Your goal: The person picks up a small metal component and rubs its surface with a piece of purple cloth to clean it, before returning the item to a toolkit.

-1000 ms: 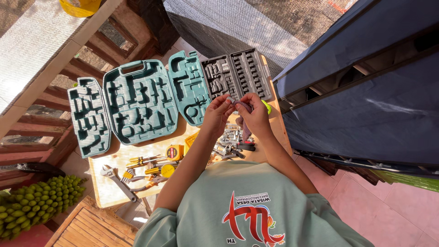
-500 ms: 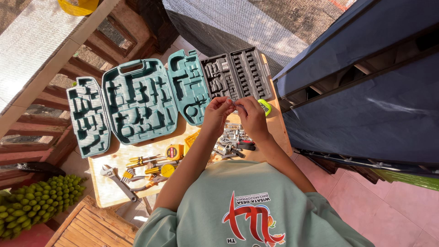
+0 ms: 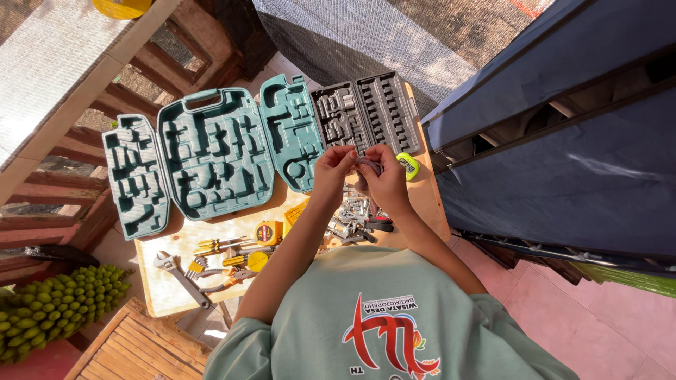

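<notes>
A: Both hands were up over the desk (image 3: 422, 200), weren't they?

B: Yes. The left hand (image 3: 331, 171) and the right hand (image 3: 384, 179) met in front of the person's chest, fingertips pinched together on one small grey metal piece (image 3: 367, 165). Each hand was closed on it from its own side.

A: What kind of piece?

B: Too small to tell. It was held in the air, just above the near edge of the grey socket tray (image 3: 366, 116) and over a heap of loose metal tools (image 3: 355, 218).

A: And the rest of the desk?

B: A teal moulded tool case (image 3: 211, 155) lay opened flat across the far side, left of the grey tray. A lime-green object (image 3: 407, 165) sat just right of the right hand. To the near left lay a yellow tape measure (image 3: 270, 232), yellow-handled tools (image 3: 218, 248) and an adjustable wrench (image 3: 182, 278).

A: Anything off the desk?

B: A bunch of green bananas (image 3: 60, 306) at the near left.
</notes>
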